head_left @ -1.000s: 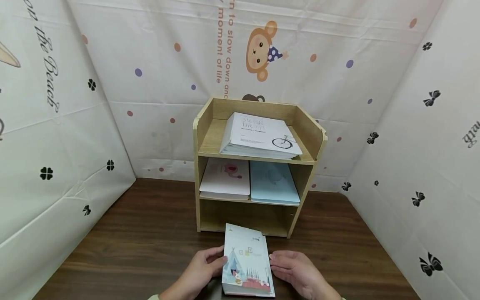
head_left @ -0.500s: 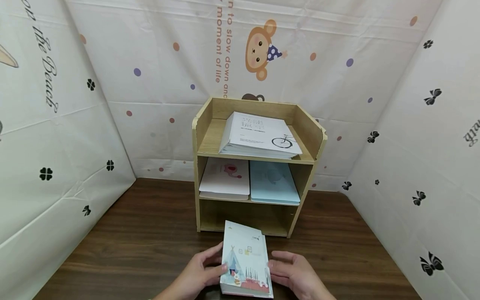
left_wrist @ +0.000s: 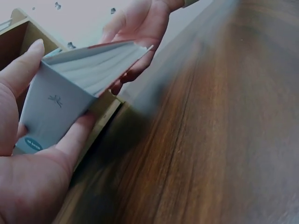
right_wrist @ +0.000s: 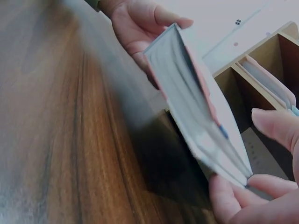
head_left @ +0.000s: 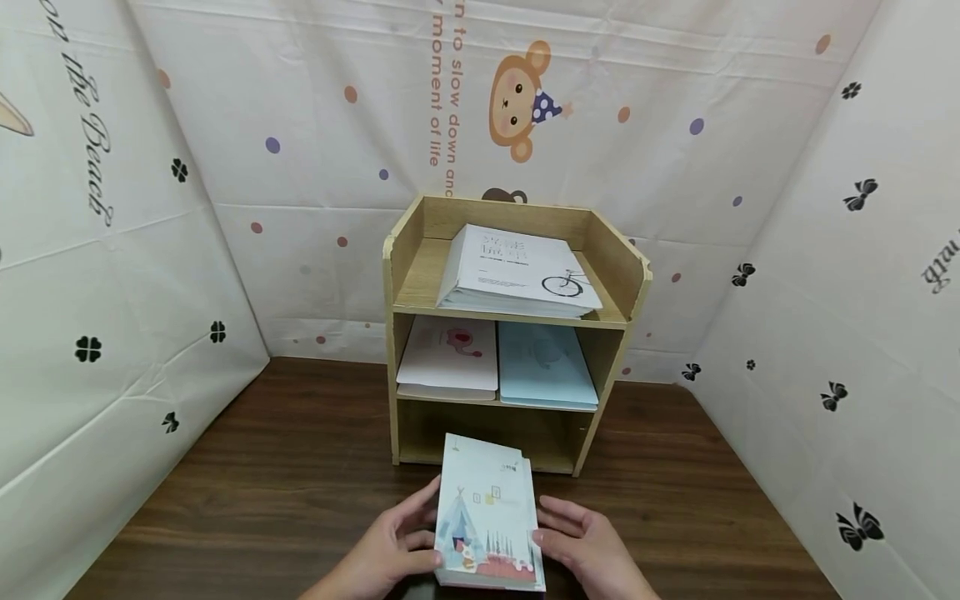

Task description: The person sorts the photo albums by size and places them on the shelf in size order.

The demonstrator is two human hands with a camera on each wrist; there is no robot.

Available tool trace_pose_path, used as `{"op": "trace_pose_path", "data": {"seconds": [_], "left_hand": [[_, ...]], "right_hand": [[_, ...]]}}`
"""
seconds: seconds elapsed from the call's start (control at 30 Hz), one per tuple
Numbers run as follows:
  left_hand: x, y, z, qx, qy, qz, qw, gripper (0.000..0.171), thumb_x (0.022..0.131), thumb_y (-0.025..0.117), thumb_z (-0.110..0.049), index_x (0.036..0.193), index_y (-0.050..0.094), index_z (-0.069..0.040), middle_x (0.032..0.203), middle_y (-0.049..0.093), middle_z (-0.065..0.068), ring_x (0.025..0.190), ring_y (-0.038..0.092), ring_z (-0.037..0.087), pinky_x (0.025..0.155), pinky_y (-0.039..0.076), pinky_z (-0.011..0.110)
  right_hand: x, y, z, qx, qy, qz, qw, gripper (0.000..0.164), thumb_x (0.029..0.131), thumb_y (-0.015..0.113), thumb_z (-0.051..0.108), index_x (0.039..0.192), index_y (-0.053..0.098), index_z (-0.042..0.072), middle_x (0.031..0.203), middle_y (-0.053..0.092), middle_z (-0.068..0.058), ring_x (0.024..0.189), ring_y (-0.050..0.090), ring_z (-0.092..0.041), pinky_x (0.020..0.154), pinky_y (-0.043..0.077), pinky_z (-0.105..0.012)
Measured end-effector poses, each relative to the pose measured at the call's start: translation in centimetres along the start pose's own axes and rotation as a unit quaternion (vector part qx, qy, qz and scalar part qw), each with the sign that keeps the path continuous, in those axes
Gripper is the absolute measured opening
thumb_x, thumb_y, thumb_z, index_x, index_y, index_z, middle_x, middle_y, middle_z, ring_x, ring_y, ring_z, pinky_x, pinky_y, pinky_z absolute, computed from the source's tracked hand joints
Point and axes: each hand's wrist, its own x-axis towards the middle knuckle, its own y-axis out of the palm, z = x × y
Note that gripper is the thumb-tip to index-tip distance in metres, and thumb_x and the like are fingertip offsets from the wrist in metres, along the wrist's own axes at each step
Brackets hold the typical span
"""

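Note:
A thick book (head_left: 487, 517) with a tent drawing on its pale cover is tilted above the table, in front of the shelf. My left hand (head_left: 382, 550) grips its spine edge, thumb on the front cover and fingers underneath. In the left wrist view the grey-white spine (left_wrist: 56, 102) shows a small figure mark. At the opposite edge my right hand (head_left: 592, 550) touches the book. Its fingertips (right_wrist: 224, 191) meet the lower corner, while the thumb (right_wrist: 273, 123) stands apart from the cover. The loose page ends (right_wrist: 187, 107) fan slightly.
A three-level wooden shelf (head_left: 392, 367) stands behind the book. White books (head_left: 517, 267) lie on top; pink (head_left: 450, 358) and light blue books (head_left: 547, 362) fill the middle level. Its bottom compartment (head_left: 487, 425) shows bare wood. Patterned cloth walls (head_left: 315, 167) enclose the brown table (head_left: 262, 517).
The book has shifted slightly up and left toward the shelf, its far edge rising in view. Both hands move with it, and the right thumb has come closer to the book's edge.

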Motion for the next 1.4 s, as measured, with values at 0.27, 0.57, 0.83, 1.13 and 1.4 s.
{"op": "trace_pose_path", "data": {"seconds": [0.27,0.57,0.83,1.13,1.4], "left_hand": [[0.1,-0.4,0.2,0.003,0.031,0.002,0.9995,0.091,0.095,0.069,0.001,0.162,0.008,0.001,0.15,0.044,0.03,0.116,0.068,0.023,0.093,0.059,0.028],[0.5,-0.3,0.5,0.057,0.021,-0.029,0.9978,0.089,0.092,0.075,-0.003,0.162,0.019,0.001,0.145,0.047,0.037,0.113,0.068,0.017,0.09,0.059,0.024],[0.6,-0.4,0.7,0.063,0.027,-0.041,0.9968,0.084,0.092,0.076,-0.006,0.159,0.025,0.005,0.137,0.055,0.034,0.109,0.07,0.015,0.087,0.06,0.023],[0.7,-0.7,0.7,0.072,0.051,-0.022,0.9959,0.085,0.09,0.077,-0.006,0.157,0.026,0.007,0.134,0.052,0.042,0.109,0.07,0.014,0.09,0.06,0.024],[1.0,-0.9,0.8,0.116,0.045,-0.043,0.9913,0.085,0.089,0.08,-0.011,0.156,0.031,0.006,0.135,0.054,0.041,0.105,0.07,0.012,0.086,0.06,0.022]], "right_hand": [[0.2,-0.1,-0.3,-0.032,-0.034,0.046,0.998,0.085,0.091,0.079,0.012,0.159,0.031,0.001,0.156,0.045,-0.025,0.114,0.069,-0.025,0.092,0.059,-0.031],[0.0,0.3,-0.2,-0.061,-0.086,0.078,0.991,0.084,0.087,0.08,0.006,0.155,0.033,-0.009,0.155,0.043,-0.03,0.112,0.066,-0.021,0.09,0.06,-0.025],[0.1,0.1,-0.5,-0.056,-0.113,0.102,0.987,0.092,0.085,0.082,0.002,0.156,0.024,-0.012,0.157,0.034,-0.036,0.112,0.067,-0.017,0.093,0.059,-0.026],[0.5,-0.1,-0.7,-0.046,-0.107,0.113,0.987,0.095,0.086,0.081,0.001,0.157,0.019,-0.013,0.16,0.028,-0.036,0.116,0.066,-0.016,0.097,0.058,-0.027],[1.2,-0.5,-1.1,-0.045,-0.111,0.112,0.986,0.094,0.085,0.081,0.0,0.156,0.021,-0.014,0.153,0.044,-0.032,0.109,0.066,-0.015,0.095,0.059,-0.026]]}}
